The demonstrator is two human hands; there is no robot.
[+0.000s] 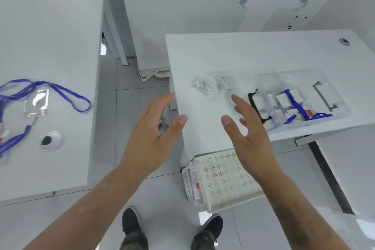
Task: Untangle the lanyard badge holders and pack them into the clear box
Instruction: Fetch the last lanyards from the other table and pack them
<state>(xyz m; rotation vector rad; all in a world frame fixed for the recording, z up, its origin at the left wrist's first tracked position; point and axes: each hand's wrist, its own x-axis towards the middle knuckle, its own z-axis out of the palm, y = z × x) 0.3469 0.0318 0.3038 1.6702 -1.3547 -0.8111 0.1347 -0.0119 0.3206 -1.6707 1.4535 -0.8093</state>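
A tangle of blue lanyards with clear badge holders [38, 100] lies on the left white table [50, 36]. The clear box [300, 97] stands on the right white table [223, 57] and holds several badge holders with blue straps; it has a black latch on its near side. My left hand [152, 136] hovers open over the gap between the tables. My right hand [247, 128] is open above the right table, just left of the box. Neither hand holds anything.
Crumpled clear plastic wrap [211, 84] lies on the right table left of the box. A white perforated basket [223, 178] stands on the floor under that table. A round cable grommet [51, 141] sits in the left table. My shoes show at the bottom.
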